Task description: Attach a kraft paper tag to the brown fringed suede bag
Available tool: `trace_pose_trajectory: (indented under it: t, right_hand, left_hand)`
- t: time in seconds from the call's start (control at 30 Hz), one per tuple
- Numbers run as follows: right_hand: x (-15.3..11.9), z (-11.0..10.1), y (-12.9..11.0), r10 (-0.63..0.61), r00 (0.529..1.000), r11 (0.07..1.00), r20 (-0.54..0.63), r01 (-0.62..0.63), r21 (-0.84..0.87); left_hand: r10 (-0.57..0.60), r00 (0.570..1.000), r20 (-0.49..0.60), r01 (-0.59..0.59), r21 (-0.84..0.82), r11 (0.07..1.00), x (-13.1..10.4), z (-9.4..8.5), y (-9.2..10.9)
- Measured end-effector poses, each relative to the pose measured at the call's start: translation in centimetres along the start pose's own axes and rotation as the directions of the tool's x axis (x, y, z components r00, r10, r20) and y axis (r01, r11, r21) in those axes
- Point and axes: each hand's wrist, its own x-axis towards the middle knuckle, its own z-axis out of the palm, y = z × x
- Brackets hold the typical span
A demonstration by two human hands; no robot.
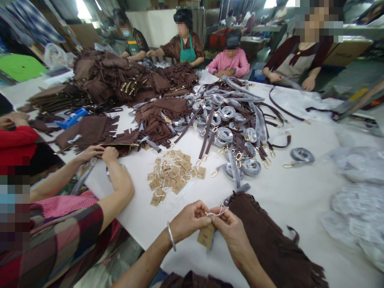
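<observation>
My left hand (189,220) and my right hand (229,232) meet at the near edge of the white table (300,192). Both pinch the white string (218,211) of a brown paper hang tag (206,236) that dangles between them. The string runs toward the grey-wrapped hardware (237,191) of a brown fringed suede bag (270,240) lying just right of my hands. A silver bangle (171,236) sits on my left wrist.
A pile of paper tags with strings (174,174) lies just beyond my hands. Brown straps and grey-wrapped coils (234,124) fill the middle, fringed bags (126,80) heap at the back. A co-worker's hands (100,154) work at left; several people sit opposite. Plastic bags (357,200) lie right.
</observation>
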Motion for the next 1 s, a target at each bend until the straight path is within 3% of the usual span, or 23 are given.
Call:
trace_pose_trajectory:
  t: [0.17,0.3,0.5,0.67,0.77,0.83,0.93,1.0]
  right_hand:
    - [0.0,-0.5,0.7,0.008,1.0,0.999,-0.005,-0.008,0.035]
    - [-0.4,-1.4,1.8,-0.005,1.0,0.999,-0.009,0.005,0.051]
    - [-1.5,-2.6,3.1,0.052,0.998,0.974,0.026,-0.057,0.221]
    - [-1.9,-3.7,3.3,0.045,0.998,0.979,-0.041,-0.035,0.2]
    - [-2.1,-4.6,3.2,0.046,0.999,0.996,-0.019,-0.044,0.081]
    - [-2.4,-5.4,2.9,0.014,0.999,0.993,0.05,-0.008,-0.122]
    - [-2.8,-6.3,2.4,-0.045,0.99,0.902,0.131,0.097,-0.42]
    - [-2.9,-6.5,2.1,-0.063,0.99,0.859,0.128,0.119,-0.498]
  left_hand:
    - [-0.011,1.0,-0.014,0.011,0.006,1.0,-0.4,0.9,-0.9]
    - [-0.046,0.998,0.051,0.045,0.02,0.999,-0.5,0.7,-1.1]
    - [-0.094,0.989,0.111,0.1,-0.05,0.994,-0.4,1.1,-1.8]
    - [-0.135,0.98,0.15,0.156,-0.139,0.978,-0.4,2.0,-2.5]
    - [-0.137,0.974,0.182,0.169,-0.176,0.97,-0.6,2.3,-2.6]
    - [-0.148,0.973,0.177,0.181,-0.184,0.966,-0.8,2.2,-2.6]
    - [-0.163,0.978,0.127,0.184,-0.168,0.969,-0.9,1.8,-2.3]
    - [-0.165,0.981,0.104,0.179,-0.147,0.973,-0.9,1.6,-2.2]
